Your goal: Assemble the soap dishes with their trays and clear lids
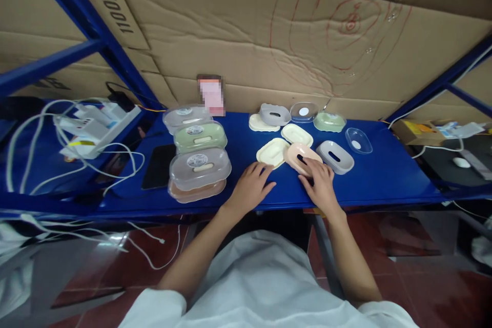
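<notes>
Shelf (384, 179): blue, smooth, likely slippery; cardboard wall is closing off its back edge.
Stack of boxes (198, 161): sitting toward the left front edge.
Pink soap dish (302, 156): lying near the front edge, mid-shelf; probably light, stiff plastic, best gripped by its long rims.
Right hand (321, 187): fingers spread loosely, fingertips resting on the dish.
Left hand (251, 187): lying flat, released, beside a cream tray (272, 152).

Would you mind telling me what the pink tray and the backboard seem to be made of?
Pink tray under the right hand: probably moulded plastic, smooth, softly glossy, with rounded edges. Backboard: corrugated cardboard, matte brown, creased, with printed lettering.
</notes>
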The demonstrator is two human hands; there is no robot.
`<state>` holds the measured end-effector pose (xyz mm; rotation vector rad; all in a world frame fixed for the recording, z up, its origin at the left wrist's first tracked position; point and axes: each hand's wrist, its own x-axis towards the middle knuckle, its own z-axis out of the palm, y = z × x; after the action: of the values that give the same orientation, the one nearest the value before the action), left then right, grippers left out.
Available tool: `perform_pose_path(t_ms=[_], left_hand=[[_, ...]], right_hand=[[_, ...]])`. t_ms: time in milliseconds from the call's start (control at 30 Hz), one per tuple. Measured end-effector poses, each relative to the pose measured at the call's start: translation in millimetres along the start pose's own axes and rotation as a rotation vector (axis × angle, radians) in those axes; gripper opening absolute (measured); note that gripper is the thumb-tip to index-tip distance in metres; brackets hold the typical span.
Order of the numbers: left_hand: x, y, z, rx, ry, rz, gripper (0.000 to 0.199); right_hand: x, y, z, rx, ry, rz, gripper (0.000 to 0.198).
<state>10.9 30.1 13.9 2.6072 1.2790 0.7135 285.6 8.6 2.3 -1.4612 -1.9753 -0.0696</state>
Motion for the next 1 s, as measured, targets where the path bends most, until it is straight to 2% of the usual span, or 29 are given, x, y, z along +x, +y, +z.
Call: perform_pose_path(t_ms=[100,200,267,333,433,533,600,733,800,867,933,1000], left_hand=[[-16.2,-6.1,-4.2,0.024,0.079,-0.047,0.017],[-34.4,-7.7,-14.7,-0.113,0.142,-0.040,0.008],[-38.9,-5.3,-21.3,-0.314,0.182,-0.092,0.013],[-35.4,-3.2,-23.9,-0.534,0.211,-0.200,0.020],[-21.3,-5.5,-18.0,-0.808,0.238,-0.357,0.031],[-8.6,-12.3,-6.1,-0.926,0.261,-0.433,0.038],[-5.5,-14.1,0.0,-0.840,0.274,-0.422,0.041],[-10.6,-2.4,3.1,-0.368,0.384,-0.318,0.046],[-15.5,6.7,3.2,-0.164,0.340,-0.226,0.044],[-20.7,12.4,4.0,-0.042,0.239,-0.134,0.037],[-26.4,12.3,5.3,-0.010,0.176,-0.074,0.028],[-32.6,8.0,6.1,-0.047,0.165,-0.029,0.019]], right_hand=[[-3.4,8.9,1.3,-0.065,-0.001,0.066,0.038],[-0.9,6.2,-0.4,0.051,0.074,0.093,0.035],[0.3,-0.9,-2.8,0.138,0.134,0.095,0.036],[-0.3,-9.1,-5.4,0.187,0.136,0.066,0.036],[-3.3,-17.4,-7.6,0.219,0.048,-0.024,0.037],[-5.6,-18.7,-7.0,0.220,-0.002,-0.045,0.039],[-5.8,-17.4,-5.8,0.228,-0.013,-0.039,0.039],[-3.7,-15.8,-4.2,0.244,-0.049,-0.044,0.038],[-2.6,-16.0,-4.3,0.223,-0.073,-0.022,0.038],[-1.9,-16.4,-5.0,0.204,-0.079,0.001,0.037],[-1.5,-16.7,-5.9,0.204,-0.066,0.009,0.036],[-0.9,-17.8,-6.8,0.223,-0.073,-0.015,0.036]])
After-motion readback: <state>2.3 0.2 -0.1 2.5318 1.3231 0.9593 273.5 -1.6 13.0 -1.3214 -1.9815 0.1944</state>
